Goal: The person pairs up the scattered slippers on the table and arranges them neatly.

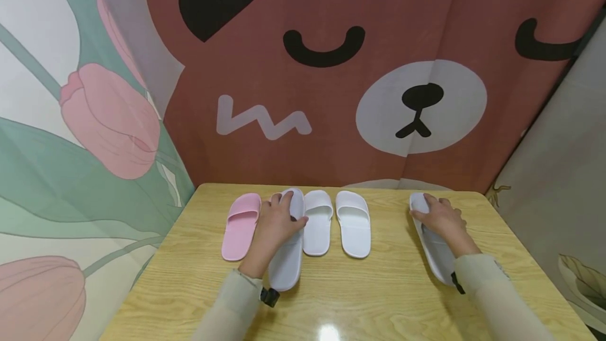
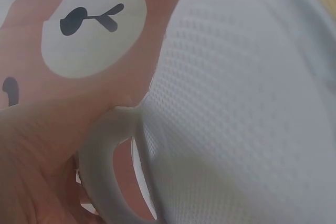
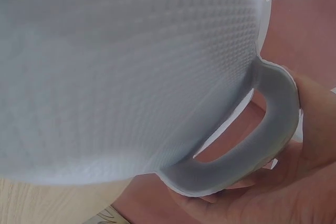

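Note:
My left hand [image 1: 276,220] grips a light grey slide slipper [image 1: 285,267] over its strap, its toe pointing to the back. That slipper lies between a pink slipper [image 1: 239,236] and a white slipper [image 1: 317,236], overlapping the white one's edge in the head view. Over to the right, my right hand [image 1: 442,220] grips a matching grey slipper [image 1: 439,259] by the strap, heel towards me. Both wrist views show the textured footbeds close up, with fingers around the outside of the straps. Whether either sole touches the table is hard to tell.
A second white slipper [image 1: 355,230] stands right of the first, toe to the back. All are at a wooden table [image 1: 369,299]. A bear-print curtain [image 1: 331,157] hangs behind its far edge, with a tulip-print curtain [image 1: 42,183] at left.

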### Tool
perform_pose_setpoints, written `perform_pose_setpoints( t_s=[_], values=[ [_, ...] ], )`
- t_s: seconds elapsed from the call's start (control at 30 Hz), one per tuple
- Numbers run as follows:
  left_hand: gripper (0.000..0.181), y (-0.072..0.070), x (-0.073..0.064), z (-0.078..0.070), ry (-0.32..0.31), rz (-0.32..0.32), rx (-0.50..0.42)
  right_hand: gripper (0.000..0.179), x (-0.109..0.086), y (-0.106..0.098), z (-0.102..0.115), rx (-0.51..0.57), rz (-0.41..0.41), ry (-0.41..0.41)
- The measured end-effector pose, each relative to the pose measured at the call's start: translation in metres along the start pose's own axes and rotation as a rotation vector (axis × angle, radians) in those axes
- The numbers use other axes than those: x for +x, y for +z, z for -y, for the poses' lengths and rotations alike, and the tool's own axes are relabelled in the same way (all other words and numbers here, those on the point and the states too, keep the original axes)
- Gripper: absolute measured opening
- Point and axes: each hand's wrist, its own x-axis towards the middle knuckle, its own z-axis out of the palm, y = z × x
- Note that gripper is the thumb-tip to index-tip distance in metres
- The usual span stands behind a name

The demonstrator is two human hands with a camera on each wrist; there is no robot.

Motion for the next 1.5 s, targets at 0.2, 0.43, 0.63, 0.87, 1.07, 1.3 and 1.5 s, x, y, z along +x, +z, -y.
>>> perform_pose_setpoints(
  t_s=[0.2,0.43,0.63,0.87,1.07,1.3,1.5],
  values=[
    [0.079,0.004,0.001,-0.005,0.005,-0.004,-0.013,0.095,0.002,0.0,-0.001,0.002,0.006,0.01],
    [0.079,0.006,0.002,-0.009,0.0,0.015,-0.01,0.094,0.001,0.0,0.0,-0.003,0.018,-0.006],
    [0.081,0.008,0.003,-0.013,-0.007,0.033,0.01,0.092,0.001,-0.001,-0.001,-0.014,0.023,-0.024],
    [0.081,0.01,0.005,-0.018,0.009,0.038,-0.014,0.09,0.004,-0.001,-0.002,-0.017,0.008,-0.014],
    [0.082,0.01,0.007,-0.022,0.01,0.051,-0.018,0.089,0.005,-0.002,-0.002,-0.018,0.009,-0.006],
    [0.082,0.012,0.007,-0.027,0.02,0.06,-0.029,0.091,0.008,-0.002,-0.004,-0.017,0.009,-0.002],
    [0.083,0.014,0.007,-0.033,0.025,0.073,-0.036,0.091,0.01,0.0,-0.006,-0.009,0.012,0.011]
  ],
)
